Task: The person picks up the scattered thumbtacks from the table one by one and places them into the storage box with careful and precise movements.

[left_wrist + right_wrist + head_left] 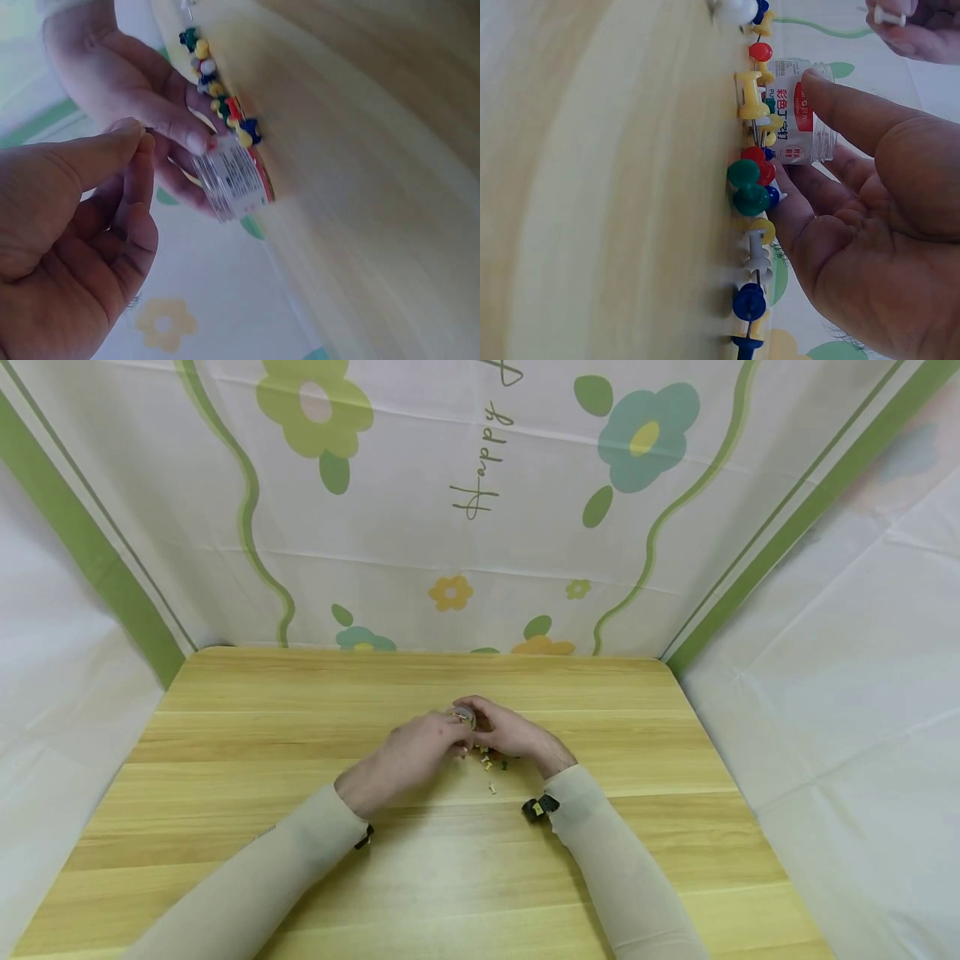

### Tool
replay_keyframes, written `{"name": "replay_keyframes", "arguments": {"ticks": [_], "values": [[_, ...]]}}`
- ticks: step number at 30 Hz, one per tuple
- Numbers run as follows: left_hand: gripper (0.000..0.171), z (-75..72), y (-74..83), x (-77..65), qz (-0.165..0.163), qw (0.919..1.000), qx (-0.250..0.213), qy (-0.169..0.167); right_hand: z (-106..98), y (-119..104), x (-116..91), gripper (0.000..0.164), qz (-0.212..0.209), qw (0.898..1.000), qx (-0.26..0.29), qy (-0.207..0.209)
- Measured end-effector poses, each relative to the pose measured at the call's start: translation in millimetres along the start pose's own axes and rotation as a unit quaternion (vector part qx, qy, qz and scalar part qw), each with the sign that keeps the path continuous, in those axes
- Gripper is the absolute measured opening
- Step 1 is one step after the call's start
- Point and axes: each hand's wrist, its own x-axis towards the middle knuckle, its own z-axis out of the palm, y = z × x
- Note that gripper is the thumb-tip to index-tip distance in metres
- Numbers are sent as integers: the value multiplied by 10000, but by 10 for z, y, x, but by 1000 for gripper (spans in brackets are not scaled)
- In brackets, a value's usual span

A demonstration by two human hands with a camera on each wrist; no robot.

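A small clear jar (465,715) with a printed label stands on the table, its mouth uncovered. My right hand (513,732) holds it, with thumb and fingers around its side, as the right wrist view of the jar (791,112) shows. Close by on the left, my left hand (420,745) pinches a white push pin (889,16) between thumb and fingertips, beside the jar's mouth. Loose push pins (217,86) in yellow, red, blue, green and white lie beside the jar, near the right hand. In the head view the left hand partly hides the jar.
The wooden table (285,710) extends around both hands. At its far edge hangs a white cloth (405,535) with flowers, and more white cloth closes off the sides. One light push pin (492,788) lies nearer me than the other pins. Dark straps sit on both wrists.
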Motion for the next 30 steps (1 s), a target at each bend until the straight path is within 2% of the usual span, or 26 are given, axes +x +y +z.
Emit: {"name": "replay_keyframes", "arguments": {"ticks": [6, 9, 13, 17, 30], "values": [[11, -66, -84, 57, -262, 9982, -492, 233, 3, 2, -1, 61, -136, 9999, -22, 18], [9, -94, -119, 95, -456, 9972, -524, 271, 5, 1, 2, 60, -192, 9998, -3, 45], [13, -101, -176, 151, -791, 9955, -446, 277, 8, 4, 8, 60, -204, 9998, 28, 73], [16, -77, -247, 202, -979, 9942, -375, 245, 10, 11, 18, 61, -116, 9999, -41, 98], [17, -21, -404, 298, -1164, 9930, 140, 105, 10, 12, 21, 60, -29, 9998, -174, 103]]}}
